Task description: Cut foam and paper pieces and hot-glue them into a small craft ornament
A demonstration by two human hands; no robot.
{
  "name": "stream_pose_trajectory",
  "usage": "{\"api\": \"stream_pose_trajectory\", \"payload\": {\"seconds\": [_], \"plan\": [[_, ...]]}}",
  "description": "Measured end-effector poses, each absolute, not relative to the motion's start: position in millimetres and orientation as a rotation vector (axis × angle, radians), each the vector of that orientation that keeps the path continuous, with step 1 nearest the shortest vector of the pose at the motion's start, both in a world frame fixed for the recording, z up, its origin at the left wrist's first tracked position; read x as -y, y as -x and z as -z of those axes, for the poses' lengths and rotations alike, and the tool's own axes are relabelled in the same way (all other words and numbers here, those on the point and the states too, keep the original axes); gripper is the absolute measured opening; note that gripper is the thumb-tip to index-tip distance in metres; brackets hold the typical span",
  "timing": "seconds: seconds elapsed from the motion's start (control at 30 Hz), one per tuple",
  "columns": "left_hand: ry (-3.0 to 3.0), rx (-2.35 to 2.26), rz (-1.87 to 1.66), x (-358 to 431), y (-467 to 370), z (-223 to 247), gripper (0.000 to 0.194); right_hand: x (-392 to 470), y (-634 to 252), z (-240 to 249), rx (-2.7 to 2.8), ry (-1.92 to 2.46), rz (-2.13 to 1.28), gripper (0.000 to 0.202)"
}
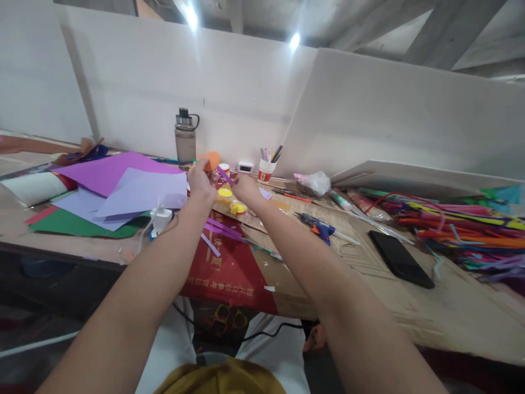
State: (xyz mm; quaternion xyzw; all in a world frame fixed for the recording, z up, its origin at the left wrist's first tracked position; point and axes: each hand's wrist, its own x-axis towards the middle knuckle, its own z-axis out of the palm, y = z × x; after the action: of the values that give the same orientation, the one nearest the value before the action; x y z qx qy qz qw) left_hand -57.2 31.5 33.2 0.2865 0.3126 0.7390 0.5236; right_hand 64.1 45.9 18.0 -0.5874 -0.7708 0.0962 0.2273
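Observation:
Over the far part of the table, both my hands are raised close together. My left hand (200, 179) pinches an orange paper piece (212, 161) with a rounded edge. A short purple paper strip (224, 175) sits between the fingers of my right hand (245, 189), its free end pointing toward the orange piece. Whether the two papers touch, I cannot tell. Below the hands lie a flat yellow disc (225, 192) and a yellow lump (238, 208). More purple strips (225, 230) rest on the red printed sheet (229, 276) nearer to me.
Purple (109, 169) and lavender paper sheets (143, 194) lie left, beside a white power adapter (161, 219). A bottle (185, 143) and a pen cup (266, 171) stand behind. Rightward are a blue glue gun (322, 230), a black phone (400, 258) and colourful pipe cleaners (471, 232).

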Motion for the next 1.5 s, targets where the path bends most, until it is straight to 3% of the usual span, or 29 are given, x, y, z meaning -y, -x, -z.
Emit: {"api": "stream_pose_trajectory", "payload": {"seconds": [0.1, 0.3, 0.47, 0.73, 1.0, 1.2, 1.4, 1.5], "plan": [[-0.781, -0.754, -1.761, -25, 42, -29, 0.018, -43, -100, -23, 1.962, 1.586, -0.329, 0.024], [-1.47, -1.083, -1.069, -2, 18, -25, 0.019, -25, -159, -16, 1.292, 1.135, -0.818, 0.013], [-1.816, -1.091, -0.624, 4, 14, -17, 0.025, -22, -176, 5, 1.175, 0.993, -0.815, 0.024], [-2.151, -1.072, -0.326, -7, 14, 1, 0.024, -17, -180, 9, 1.304, 0.993, -0.702, 0.024], [-2.414, -1.147, -0.457, 1, 14, -15, 0.024, -9, -179, 0, 1.259, 0.957, -0.844, 0.02], [-2.236, -1.228, -1.259, 12, 8, -36, 0.024, 0, -178, -6, 1.287, 0.947, -0.929, 0.013], [-2.09, -1.137, -1.015, 15, 4, -36, 0.015, 9, -167, -7, 1.423, 0.91, -0.874, 0.016], [-1.831, -1.231, -1.231, 6, 8, -33, 0.018, 14, -161, -6, 1.453, 1.014, -0.804, 0.026]]}}
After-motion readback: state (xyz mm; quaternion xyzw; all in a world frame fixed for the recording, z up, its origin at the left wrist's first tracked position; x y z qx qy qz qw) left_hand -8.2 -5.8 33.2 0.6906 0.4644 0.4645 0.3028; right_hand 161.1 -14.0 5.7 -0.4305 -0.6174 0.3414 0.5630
